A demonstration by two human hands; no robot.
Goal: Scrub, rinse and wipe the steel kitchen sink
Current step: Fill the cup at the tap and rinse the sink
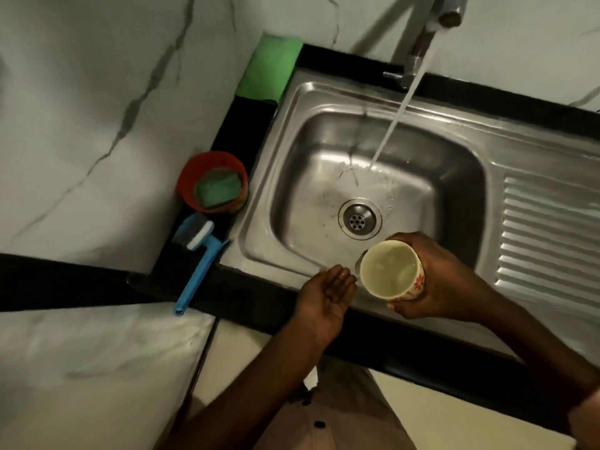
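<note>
Rinsing stage, as judged from the running tap point(422, 43) and filled cup point(391, 271). The right hand point(435, 280) grasped the cup, fingers curled round its wall, above the near rim of the sink point(454, 131). The left hand point(328, 295) lay released, palm up and fingers relaxed, just beside the cup's left side. Water fell from the tap into the far part of the basin, beyond the drain point(358, 219).

To do the step well, the cup would best be tipped slowly along the rim and walls, where the stream did not reach, so that runoff carried toward the drain; the free hand could sweep residue ahead of the water.

The sink sat in a dark counter point(246, 303) bounded by marbled wall panels, its ribbed drainboard to the right. Left of the basin stood a red tub point(188, 177) holding a sponge point(219, 190), with a blue brush point(201, 264) nearer and a green cloth point(269, 69) at the far corner.
</note>
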